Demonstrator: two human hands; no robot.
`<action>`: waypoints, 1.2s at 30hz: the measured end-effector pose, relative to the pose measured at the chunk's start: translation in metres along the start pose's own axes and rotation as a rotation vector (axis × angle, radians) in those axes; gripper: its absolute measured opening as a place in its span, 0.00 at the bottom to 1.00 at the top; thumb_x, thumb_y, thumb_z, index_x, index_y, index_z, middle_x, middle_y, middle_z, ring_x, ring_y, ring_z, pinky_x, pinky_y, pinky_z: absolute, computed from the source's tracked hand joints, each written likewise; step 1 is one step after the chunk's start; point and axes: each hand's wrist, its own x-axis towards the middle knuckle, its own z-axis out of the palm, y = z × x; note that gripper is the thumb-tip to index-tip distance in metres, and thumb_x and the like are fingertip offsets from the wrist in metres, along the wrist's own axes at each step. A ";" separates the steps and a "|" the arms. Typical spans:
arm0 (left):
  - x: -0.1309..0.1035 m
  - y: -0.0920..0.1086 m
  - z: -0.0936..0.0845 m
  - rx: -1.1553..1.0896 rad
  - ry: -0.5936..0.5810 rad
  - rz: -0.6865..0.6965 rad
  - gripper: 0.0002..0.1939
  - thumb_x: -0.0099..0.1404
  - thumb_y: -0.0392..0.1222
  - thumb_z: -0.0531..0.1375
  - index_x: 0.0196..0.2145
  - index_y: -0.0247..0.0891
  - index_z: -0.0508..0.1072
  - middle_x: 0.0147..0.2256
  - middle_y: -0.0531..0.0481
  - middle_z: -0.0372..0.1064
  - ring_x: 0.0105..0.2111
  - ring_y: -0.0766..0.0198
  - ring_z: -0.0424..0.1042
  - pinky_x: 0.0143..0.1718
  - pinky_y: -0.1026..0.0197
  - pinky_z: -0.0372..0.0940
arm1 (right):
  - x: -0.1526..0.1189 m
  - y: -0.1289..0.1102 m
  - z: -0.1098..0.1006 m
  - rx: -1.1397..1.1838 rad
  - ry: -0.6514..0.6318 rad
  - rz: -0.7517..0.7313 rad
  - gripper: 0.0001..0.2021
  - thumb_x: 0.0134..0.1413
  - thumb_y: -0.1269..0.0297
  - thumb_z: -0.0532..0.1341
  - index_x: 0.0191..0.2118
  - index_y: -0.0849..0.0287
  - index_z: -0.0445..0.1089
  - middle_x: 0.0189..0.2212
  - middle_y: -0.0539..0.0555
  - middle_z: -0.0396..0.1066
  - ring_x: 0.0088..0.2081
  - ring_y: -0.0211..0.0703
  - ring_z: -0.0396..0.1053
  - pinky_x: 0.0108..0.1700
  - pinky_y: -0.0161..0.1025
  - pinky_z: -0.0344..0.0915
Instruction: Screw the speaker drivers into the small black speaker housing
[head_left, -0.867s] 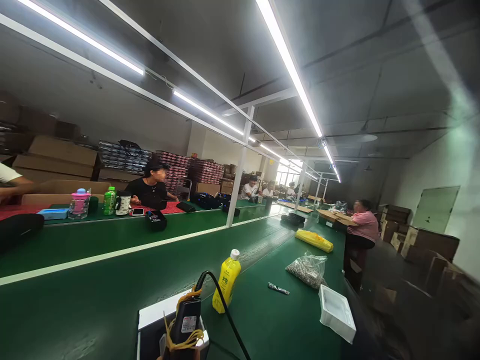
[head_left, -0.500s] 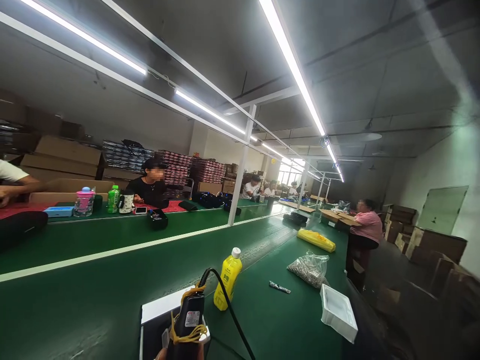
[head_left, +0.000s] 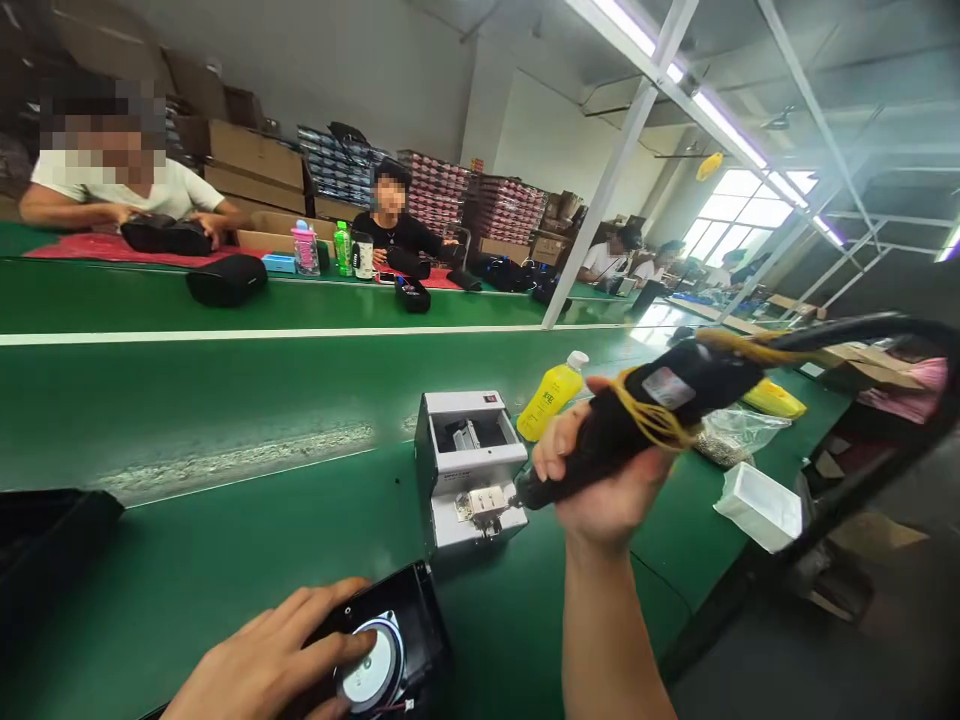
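Observation:
My right hand [head_left: 611, 485] is wrapped round a black electric screwdriver [head_left: 622, 435] bound with yellow rubber bands. A thick cable runs off its rear end. The screwdriver's nose points left, at the front of a white and black screw feeder [head_left: 474, 470]; whether its tip touches cannot be made out. My left hand [head_left: 274, 645] lies with fingers stretched over a black speaker housing [head_left: 424, 625] at the bottom. One fingertip rests on the round metal back of a speaker driver [head_left: 369, 668] in that housing. A small wire connector shows beside the driver.
Behind the feeder stands a yellow bottle [head_left: 553, 395]. To the right are a bag of small metal parts [head_left: 724, 445] and a white tray [head_left: 761, 505]. A black case [head_left: 52, 545] sits at the left edge. Co-workers sit across the green bench [head_left: 262, 400].
The view has swung left and down. The screwdriver has come up to the right and now points at the feeder. My left hand and the speaker housing have come into view.

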 end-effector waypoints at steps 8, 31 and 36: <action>0.006 0.010 -0.008 0.017 0.007 -0.018 0.14 0.78 0.50 0.58 0.56 0.62 0.79 0.65 0.58 0.75 0.56 0.58 0.83 0.48 0.60 0.82 | -0.018 0.018 0.006 -0.003 -0.057 0.060 0.30 0.64 0.29 0.64 0.51 0.54 0.72 0.23 0.44 0.67 0.15 0.34 0.58 0.17 0.31 0.61; 0.007 0.018 -0.011 -0.067 -0.056 -0.120 0.14 0.80 0.51 0.57 0.55 0.63 0.80 0.66 0.58 0.74 0.58 0.54 0.82 0.51 0.55 0.82 | -0.015 0.023 0.001 0.024 -0.063 0.111 0.31 0.63 0.29 0.65 0.51 0.54 0.77 0.23 0.45 0.68 0.15 0.34 0.59 0.17 0.31 0.61; 0.006 0.022 -0.011 -0.087 -0.078 -0.176 0.14 0.80 0.53 0.55 0.54 0.63 0.80 0.66 0.58 0.74 0.59 0.53 0.81 0.53 0.52 0.81 | -0.012 0.019 0.002 0.032 -0.059 0.087 0.29 0.65 0.30 0.64 0.50 0.53 0.78 0.23 0.44 0.66 0.16 0.33 0.58 0.17 0.30 0.61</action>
